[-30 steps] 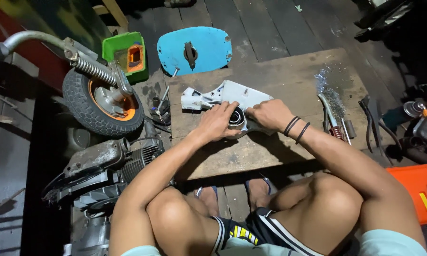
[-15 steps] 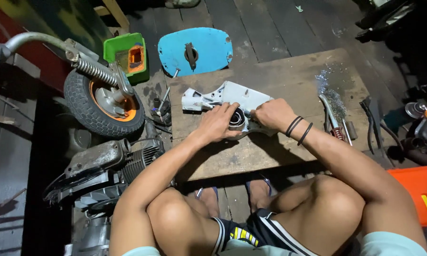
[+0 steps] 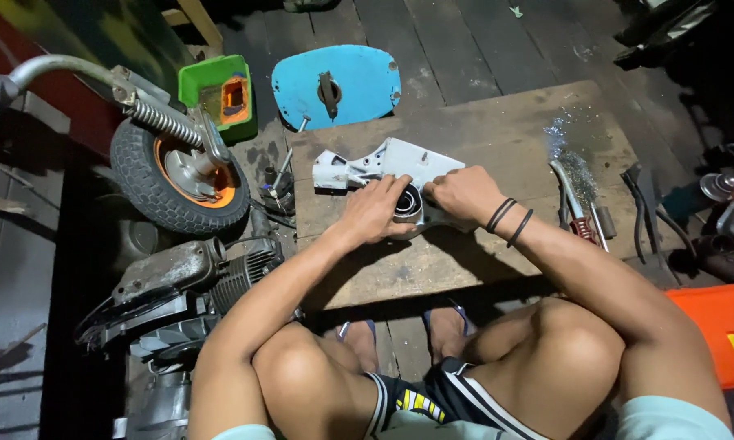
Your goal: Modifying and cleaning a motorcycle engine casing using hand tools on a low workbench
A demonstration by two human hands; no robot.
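1. Grey engine casing (image 3: 387,167) lay flat on the wooden worktop (image 3: 497,130), near its middle, directly in front of the seated person.
2. A dark round ring part (image 3: 407,204) sat at the near edge of the casing, between the two hands; whether it was fully seated could not be told.
3. Progress, as a judgement: the casing was already off the machine and laid out for work, and the fitting of the ring part appeared to be midway, not finished.
4. The left hand (image 3: 375,210) was curled around the left side of the ring part, fingers bent and gripping it, wrist low over the worktop.
5. The right hand (image 3: 463,194) pressed on the casing just right of the ring part, fingers folded down and thumb pointing inward; two dark bands sat on that wrist.
6. Both forearms reached forward from the knees and converged on the ring part.
7. A wire brush (image 3: 575,183) and pliers (image 3: 640,204) lay untouched to the right; a blue cover (image 3: 359,81) and a small wheel (image 3: 179,175) rested beyond and to the left.
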